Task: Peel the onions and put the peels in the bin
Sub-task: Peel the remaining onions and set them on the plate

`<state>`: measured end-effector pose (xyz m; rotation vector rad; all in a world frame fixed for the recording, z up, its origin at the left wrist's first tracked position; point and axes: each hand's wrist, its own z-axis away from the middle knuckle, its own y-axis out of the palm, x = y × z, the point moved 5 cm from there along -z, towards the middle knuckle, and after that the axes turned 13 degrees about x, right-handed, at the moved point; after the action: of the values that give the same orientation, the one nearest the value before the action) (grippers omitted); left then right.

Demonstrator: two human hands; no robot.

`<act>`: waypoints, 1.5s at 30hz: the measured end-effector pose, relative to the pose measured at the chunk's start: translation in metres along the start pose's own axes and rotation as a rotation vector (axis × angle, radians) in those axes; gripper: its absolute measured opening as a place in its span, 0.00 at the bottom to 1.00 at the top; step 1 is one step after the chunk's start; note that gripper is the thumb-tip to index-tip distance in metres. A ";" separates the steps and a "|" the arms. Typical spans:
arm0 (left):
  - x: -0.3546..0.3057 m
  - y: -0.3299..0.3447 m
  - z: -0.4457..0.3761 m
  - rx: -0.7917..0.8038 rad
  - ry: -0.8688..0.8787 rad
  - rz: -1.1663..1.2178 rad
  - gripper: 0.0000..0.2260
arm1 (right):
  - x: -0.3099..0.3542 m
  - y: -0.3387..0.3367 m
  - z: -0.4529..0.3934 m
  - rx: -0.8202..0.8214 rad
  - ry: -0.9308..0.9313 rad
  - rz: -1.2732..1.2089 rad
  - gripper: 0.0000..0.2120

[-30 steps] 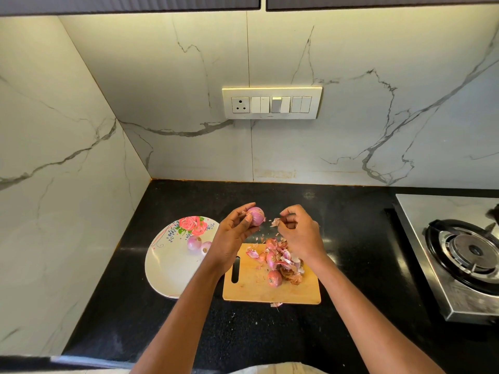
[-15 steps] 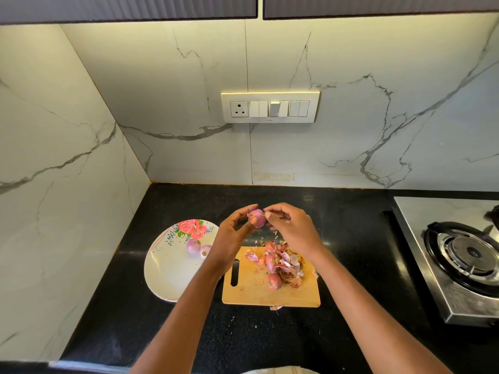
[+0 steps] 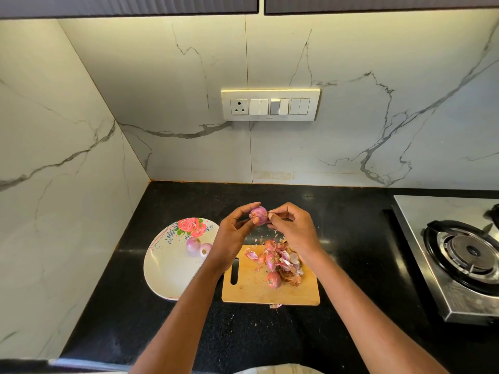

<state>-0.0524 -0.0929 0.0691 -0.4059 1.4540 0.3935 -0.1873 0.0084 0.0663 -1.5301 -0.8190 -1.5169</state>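
Onion, small and purple, is held in the air above the far edge of the cutting board; the left hand grips it between thumb and curled fingers, thumb on the near side; the right hand pinches at the onion's right side with thumb and fingertips, the other fingers curled; whether a strip of skin sits in that pinch cannot be told. Cutting board lies on the black surface, handle slot at its left end; a heap of peels covers its far right part, with at least one unpeeled onion at the near edge of the heap; one loose peel scrap lies on the surface just beyond the board's near edge. White plate with a rose print sits just left of the board; two peeled onions rest on its far right part, side by side. Gas stove stands at the right, well apart from the board; a switch panel is mounted on the marble wall beyond.
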 end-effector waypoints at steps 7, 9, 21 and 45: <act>-0.001 -0.002 -0.002 0.011 0.003 -0.036 0.17 | 0.004 0.003 -0.001 0.045 -0.008 -0.031 0.08; -0.001 0.000 -0.002 0.019 0.006 -0.035 0.17 | 0.003 0.002 0.000 0.038 -0.014 -0.022 0.08; 0.003 0.000 0.000 0.012 0.005 0.010 0.16 | 0.001 0.001 0.003 0.012 -0.011 0.005 0.06; 0.010 -0.006 -0.001 -0.010 -0.019 -0.073 0.17 | 0.002 0.001 0.002 0.024 -0.018 0.012 0.06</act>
<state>-0.0496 -0.0984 0.0596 -0.4609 1.4151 0.3458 -0.1849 0.0096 0.0683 -1.5302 -0.8337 -1.4812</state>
